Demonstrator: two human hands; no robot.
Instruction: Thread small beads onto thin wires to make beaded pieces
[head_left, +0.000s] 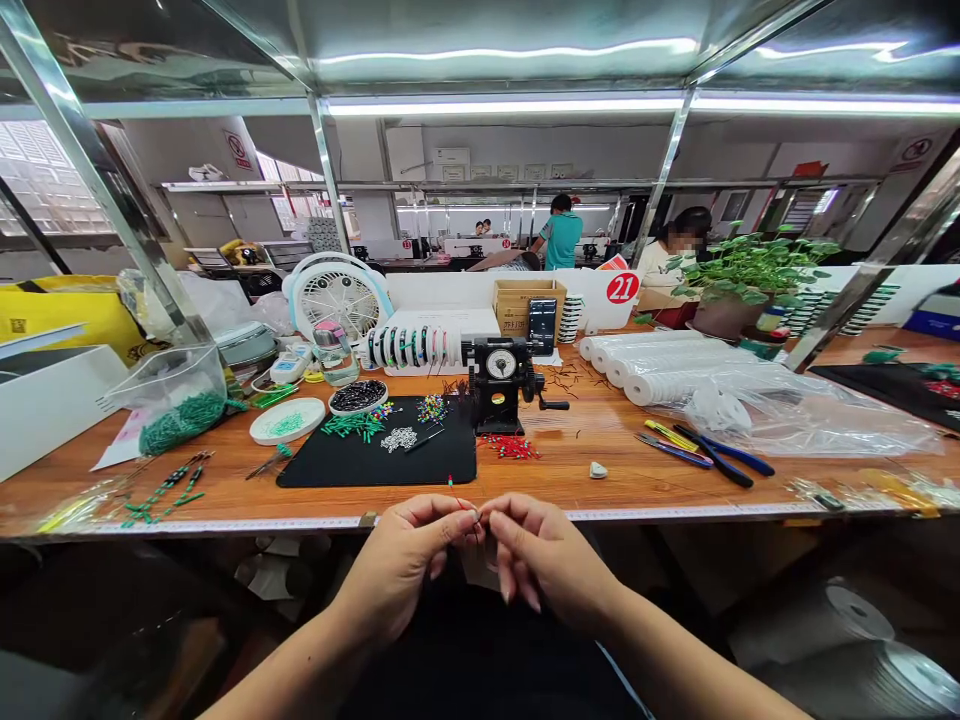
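My left hand point(409, 555) and my right hand point(536, 550) meet just in front of the wooden bench's near edge point(600, 515). Both pinch a thin wire with a small red tip point(452, 487) between their fingertips. Beyond them a black mat point(315, 465) lies on the bench, carrying green beads point(352, 425), white beads point(399, 438) and a mixed-colour pile point(431, 407). A black hand-crank winder point(501, 385) stands at the mat's right corner, with red pieces point(511, 447) scattered in front of it.
A white dish point(287, 420) and a bowl of dark beads point(358, 396) sit left of centre, near a small fan point(337, 292). A bag of green parts point(176, 400) is far left. Pliers and cutters point(712, 455) lie right, by white rolls point(675, 365) and plastic bags point(810, 415). People work at benches behind.
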